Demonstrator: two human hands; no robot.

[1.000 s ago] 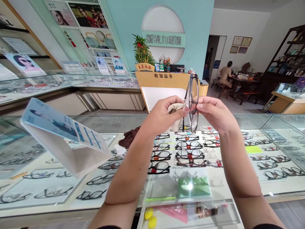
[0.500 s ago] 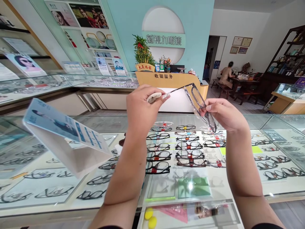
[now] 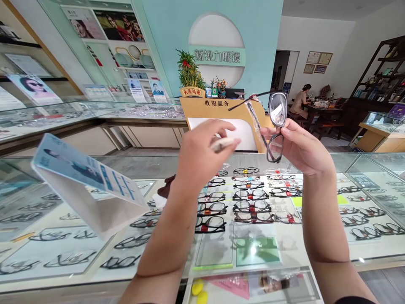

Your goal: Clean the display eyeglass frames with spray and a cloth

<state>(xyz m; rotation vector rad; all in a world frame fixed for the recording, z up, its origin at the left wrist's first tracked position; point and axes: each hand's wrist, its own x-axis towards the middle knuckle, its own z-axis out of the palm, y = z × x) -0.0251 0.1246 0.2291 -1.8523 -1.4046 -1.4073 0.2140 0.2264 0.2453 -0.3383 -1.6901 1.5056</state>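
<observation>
My right hand (image 3: 305,147) grips a pair of dark-rimmed eyeglasses (image 3: 278,110) around the bridge and lower lens, holding them up above the counter. The glasses are turned on end, one lens above the other. Their temples stick out to the left, the lower one in clear plastic film. To the left, my left hand (image 3: 196,154) pinches a small off-white wad (image 3: 222,144) that looks like cloth; its exact kind is unclear. That hand is apart from the glasses, below the tip of the upper temple.
Beneath my arms, a glass display counter (image 3: 218,249) holds rows of eyeglasses (image 3: 252,194). A folded card stand (image 3: 85,169) stands on the left, a brown cloth (image 3: 166,188) beside my left forearm. Farther back are a cashier desk (image 3: 221,112) and a seated person (image 3: 300,101).
My left hand has let go of the temple and moved down and right, keeping the white wad. My right hand has turned the glasses upright and raised them slightly.
</observation>
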